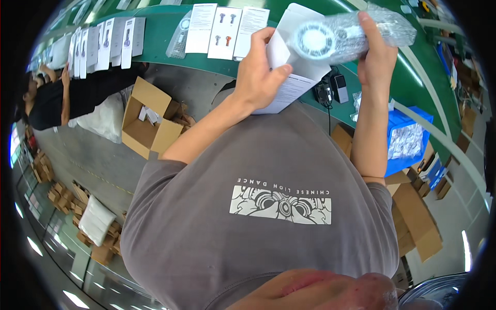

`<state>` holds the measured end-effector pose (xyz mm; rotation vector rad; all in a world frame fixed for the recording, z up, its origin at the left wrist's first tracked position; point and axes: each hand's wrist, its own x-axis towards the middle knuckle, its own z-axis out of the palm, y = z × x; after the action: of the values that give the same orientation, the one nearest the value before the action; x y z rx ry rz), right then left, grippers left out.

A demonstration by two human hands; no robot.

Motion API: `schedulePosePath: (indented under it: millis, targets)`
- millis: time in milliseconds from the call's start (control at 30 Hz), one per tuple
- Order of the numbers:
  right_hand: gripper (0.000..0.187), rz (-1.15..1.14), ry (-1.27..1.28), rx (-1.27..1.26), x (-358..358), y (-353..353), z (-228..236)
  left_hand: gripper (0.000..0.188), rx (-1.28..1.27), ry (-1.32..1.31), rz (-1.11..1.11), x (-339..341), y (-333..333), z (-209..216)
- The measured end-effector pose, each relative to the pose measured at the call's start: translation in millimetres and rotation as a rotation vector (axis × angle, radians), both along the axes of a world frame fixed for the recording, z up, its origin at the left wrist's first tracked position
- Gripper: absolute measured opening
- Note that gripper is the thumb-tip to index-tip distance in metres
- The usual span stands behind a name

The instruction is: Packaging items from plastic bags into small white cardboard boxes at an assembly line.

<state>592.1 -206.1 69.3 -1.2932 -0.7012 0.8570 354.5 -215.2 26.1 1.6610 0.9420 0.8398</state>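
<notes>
In the head view, the left forearm (206, 129) slants up and inward from its sleeve to the left hand (258, 77), which is partly closed around the side of a white box (285, 95). Its fingers curl over the far edge while the thumb stretches across toward the near flap, so the box tilts with its mouth facing up and right.

The right forearm (372, 129) rises nearly straight, elbow bent, to the right hand (378, 64). This hand is curled around a bubble-wrapped device (351, 39), one finger extended along the top of the wrap and the palm below. The device lies almost level, its pale round end directly over the mouth of the box; whether that end is inside, I cannot tell.

Beyond the hands, printed white packages (223, 32) lie on the green table (157, 31), beside another wrapped item (179, 41). A blue bin (400, 168) stands near the right forearm.
</notes>
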Motion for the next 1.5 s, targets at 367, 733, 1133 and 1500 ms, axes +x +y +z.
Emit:
schedulePosePath:
  millis: [367, 733, 1133, 1500]
  targets:
    - [0.033, -0.133, -0.468, -0.267, 22.8, -36.8, 9.3, 0.065, 0.070, -0.070, -0.126, 46.0, -14.8, -13.6]
    - [0.037, 0.357, -0.817, -0.642, 54.6, -86.3, -18.4, 0.060, -0.123, 0.140, -0.265, 124.4, -37.8, -21.7]
    - [0.053, 0.638, -0.431, -0.302, 151.9, -111.6, -54.1, 0.057, -0.273, 0.003, -0.200, 165.1, -42.9, -42.9]
    - [0.058, 0.722, -0.229, -0.273, 127.6, -111.0, -61.6, 0.051, -0.329, -0.049, -0.020, 179.4, -46.2, -10.0]
